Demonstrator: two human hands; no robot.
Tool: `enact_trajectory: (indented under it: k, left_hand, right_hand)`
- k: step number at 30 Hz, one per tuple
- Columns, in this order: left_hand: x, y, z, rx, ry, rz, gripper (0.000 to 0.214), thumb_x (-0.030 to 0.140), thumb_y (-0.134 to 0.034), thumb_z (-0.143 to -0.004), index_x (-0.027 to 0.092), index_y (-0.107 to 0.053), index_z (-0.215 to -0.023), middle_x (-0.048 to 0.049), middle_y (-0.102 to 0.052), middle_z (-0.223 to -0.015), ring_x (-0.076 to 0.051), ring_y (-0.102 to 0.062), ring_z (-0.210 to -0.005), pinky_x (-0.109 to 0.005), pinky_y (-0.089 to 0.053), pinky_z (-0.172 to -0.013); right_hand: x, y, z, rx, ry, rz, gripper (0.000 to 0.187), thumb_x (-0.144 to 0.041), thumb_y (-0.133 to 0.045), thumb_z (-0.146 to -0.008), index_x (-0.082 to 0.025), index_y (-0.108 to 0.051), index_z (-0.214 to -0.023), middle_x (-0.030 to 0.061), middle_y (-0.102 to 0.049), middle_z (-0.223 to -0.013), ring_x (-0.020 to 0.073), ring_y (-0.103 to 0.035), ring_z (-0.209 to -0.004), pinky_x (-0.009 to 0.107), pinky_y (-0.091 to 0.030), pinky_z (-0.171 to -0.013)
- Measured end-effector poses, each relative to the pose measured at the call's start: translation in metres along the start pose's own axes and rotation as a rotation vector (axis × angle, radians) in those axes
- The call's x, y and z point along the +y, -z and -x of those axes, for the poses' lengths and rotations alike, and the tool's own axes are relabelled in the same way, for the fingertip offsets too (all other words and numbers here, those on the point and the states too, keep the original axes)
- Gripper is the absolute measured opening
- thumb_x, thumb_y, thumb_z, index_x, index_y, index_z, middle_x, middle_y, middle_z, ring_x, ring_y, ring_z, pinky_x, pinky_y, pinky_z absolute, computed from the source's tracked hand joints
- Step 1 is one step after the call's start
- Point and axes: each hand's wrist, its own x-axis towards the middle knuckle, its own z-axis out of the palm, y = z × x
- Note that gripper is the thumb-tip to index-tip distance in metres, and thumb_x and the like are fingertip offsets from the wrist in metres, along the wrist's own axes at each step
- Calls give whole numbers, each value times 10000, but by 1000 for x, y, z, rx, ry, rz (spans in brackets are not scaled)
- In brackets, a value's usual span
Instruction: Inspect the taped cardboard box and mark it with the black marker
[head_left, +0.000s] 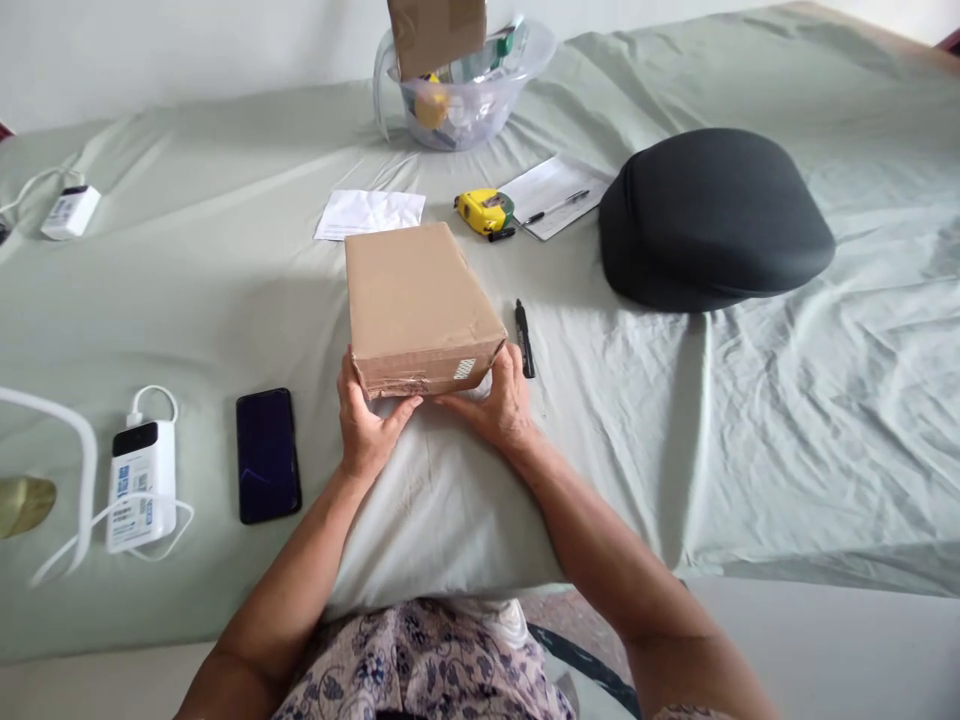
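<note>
A brown cardboard box [416, 290] is on the cloth-covered table, held at its two near corners. My left hand [365, 425] grips the near left corner, fingers along the side and thumb under the front face. At the near right corner my right hand [501, 402] does the same, its thumb pointing inward. The box's front face carries clear tape and a small white barcode label. Just right of the box lies a black marker pen [523, 338]. Behind it are a folded white paper [371, 214] and a yellow and green tape measure [484, 210].
To the left lie a dark phone [268, 455] and a white power bank [142, 485] with its cable. A black case [716, 220] sits at the right, near a paper with a pen [555, 207]. At the back, a clear plastic basin [480, 105] holds several things, including another carton [439, 35].
</note>
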Motion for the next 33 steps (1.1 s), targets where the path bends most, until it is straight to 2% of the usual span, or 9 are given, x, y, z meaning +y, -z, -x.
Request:
enact_trajectory:
  k: [2,5,11,14,18,21,25,28,33]
  left_hand:
    - [0,-3,2,26,4,-23,1081,604,-860,-687,217,-315,-1536,-216,-506,-1496,-342,-493,-1429,-495,-425,-1178]
    - [3,-5,2,67,22,-13,1048,601,-859,-689,218,-329,-1509,-207,-511,-1470,-331,-527,-1389,-490,-443,-1158]
    - [10,-5,-10,33,24,224,907,518,-858,-732,288,-334,-1436,-143,-471,-1496,-262,-528,-1387,-406,-482,-1130]
    - [9,-7,-15,11,12,277,918,537,-855,-727,305,-315,-1433,-134,-423,-1538,-255,-494,-1418,-391,-486,-1127]
    - [5,-9,-15,-19,42,262,935,549,-857,-721,278,-321,-1437,-152,-457,-1504,-269,-519,-1397,-403,-484,-1126]
    - [2,-9,-13,-35,38,203,950,556,-855,-717,261,-340,-1458,-158,-500,-1472,-297,-541,-1375,-430,-477,-1126]
    - [1,-7,-11,-25,-5,119,953,523,-869,-710,242,-370,-1471,-151,-563,-1401,-318,-584,-1315,-462,-476,-1112]
    - [3,-7,-12,-39,-28,147,949,522,-865,-722,267,-353,-1479,-142,-534,-1442,-312,-551,-1361,-456,-464,-1135]
    - [4,-7,-15,-23,-70,329,919,557,-851,-731,320,-334,-1453,-138,-419,-1543,-298,-470,-1448,-421,-457,-1156]
  right_hand:
    - [1,2,0,-10,6,1,1063,-700,-760,-729,-255,-271,-1562,148,-581,-1269,310,-617,-1128,495,-623,-888]
    - [-1,6,-2,-35,23,9,963,-659,-731,-792,-277,-292,-1559,135,-603,-1239,288,-637,-1083,474,-629,-874]
    - [-8,16,-8,-58,94,-76,757,-486,-626,-950,-342,-251,-1592,100,-630,-1256,253,-657,-1075,447,-615,-929]
    - [-8,17,-10,-77,122,-126,696,-443,-587,-981,-323,-270,-1589,88,-655,-1184,222,-673,-961,432,-628,-880]
    - [-4,17,-9,-41,110,-153,762,-516,-542,-987,-277,-188,-1619,115,-683,-1199,200,-675,-823,392,-643,-758]
    - [1,19,-5,-48,34,-117,766,-613,-490,-973,-277,-227,-1609,145,-679,-1281,233,-705,-880,393,-647,-741]
    - [5,25,0,-90,-54,-89,749,-729,-431,-930,-292,-383,-1536,139,-652,-1370,305,-708,-1078,456,-642,-852]
    - [3,29,0,-67,-26,-109,689,-695,-412,-952,-299,-405,-1516,130,-655,-1358,307,-698,-1122,468,-636,-879]
    - [-9,33,-4,-64,5,-158,676,-571,-530,-957,-285,-337,-1538,153,-629,-1375,280,-714,-1038,412,-655,-772]
